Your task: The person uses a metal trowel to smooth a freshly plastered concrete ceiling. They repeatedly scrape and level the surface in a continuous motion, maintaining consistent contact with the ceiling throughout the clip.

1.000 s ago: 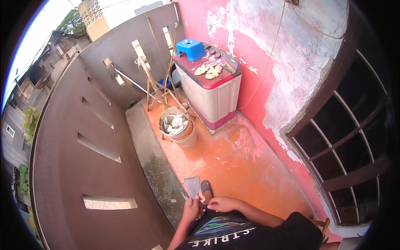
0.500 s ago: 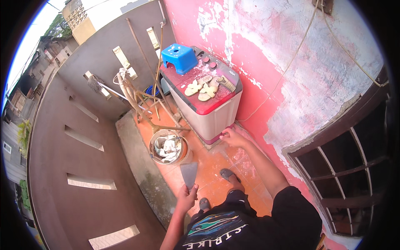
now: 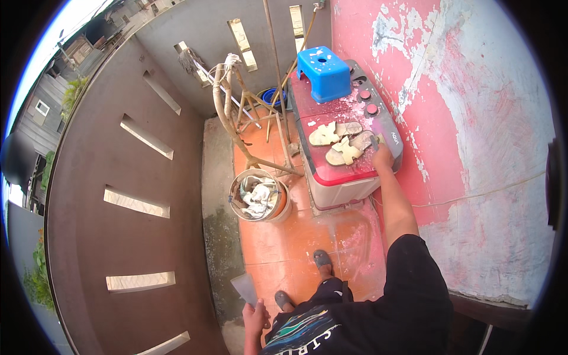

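Observation:
In my left hand (image 3: 255,316), at the lower middle, is a putty knife (image 3: 244,288) with a wide flat blade pointing up and away. My right hand (image 3: 383,157) reaches over the front right corner of a washing machine (image 3: 300,126) with a red and dark top. Its fingers are closed at a small grey-brown flat thing (image 3: 374,142), mostly hidden by the hand, whose kind I cannot make out. Just left of those fingers lies a pair of cream sandals (image 3: 345,151). Paint flakes are scattered over the machine's top.
A blue plastic stool (image 3: 325,76) stands on the machine. Left of it are a wooden frame (image 3: 226,112) and a bucket (image 3: 284,208) holding white scraps. A grey slotted wall (image 3: 142,236) runs along the left, a peeling pink wall (image 3: 438,136) along the right.
My right hand has moved from in front of the machine up onto its top. My left hand with the putty knife has dropped lower and nearer. The view has shifted.

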### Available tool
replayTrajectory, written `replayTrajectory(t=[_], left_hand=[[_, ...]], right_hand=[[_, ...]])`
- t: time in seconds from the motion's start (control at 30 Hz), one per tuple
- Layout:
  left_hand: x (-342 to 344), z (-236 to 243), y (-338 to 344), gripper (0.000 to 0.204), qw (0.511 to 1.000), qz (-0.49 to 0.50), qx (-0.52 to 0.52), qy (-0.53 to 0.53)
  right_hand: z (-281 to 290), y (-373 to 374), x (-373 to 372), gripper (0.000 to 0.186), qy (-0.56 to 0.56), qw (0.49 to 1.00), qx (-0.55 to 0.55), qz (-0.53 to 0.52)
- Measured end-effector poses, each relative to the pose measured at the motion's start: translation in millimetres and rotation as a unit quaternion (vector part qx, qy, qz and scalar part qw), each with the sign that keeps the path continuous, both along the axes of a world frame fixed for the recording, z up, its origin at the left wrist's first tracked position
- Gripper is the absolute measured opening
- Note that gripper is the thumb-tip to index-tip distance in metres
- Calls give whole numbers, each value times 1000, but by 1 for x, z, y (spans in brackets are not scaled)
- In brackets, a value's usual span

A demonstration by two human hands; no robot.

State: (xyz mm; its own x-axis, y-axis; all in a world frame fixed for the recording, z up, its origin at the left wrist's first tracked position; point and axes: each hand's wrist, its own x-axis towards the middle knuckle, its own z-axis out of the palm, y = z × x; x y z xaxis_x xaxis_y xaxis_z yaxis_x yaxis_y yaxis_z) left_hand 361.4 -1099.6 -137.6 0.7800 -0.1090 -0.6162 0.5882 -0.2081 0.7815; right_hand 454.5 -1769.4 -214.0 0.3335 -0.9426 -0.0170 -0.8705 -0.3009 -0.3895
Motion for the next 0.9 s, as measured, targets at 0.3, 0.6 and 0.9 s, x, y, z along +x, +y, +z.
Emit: replayTrajectory(t=[0.3,0.6,0.9], left_hand=[[-63,20,45,26,994,107,-26,18],[-215,21,229,39,947,317,10,-58],[-337,38,374,39,866,474,-67,-146]], right_hand=[[-5,190,-56,26,-476,592,632,154],[-4,637,-113,14,48,497,670,549],[115,929,-243,31,224,265,714,608]])
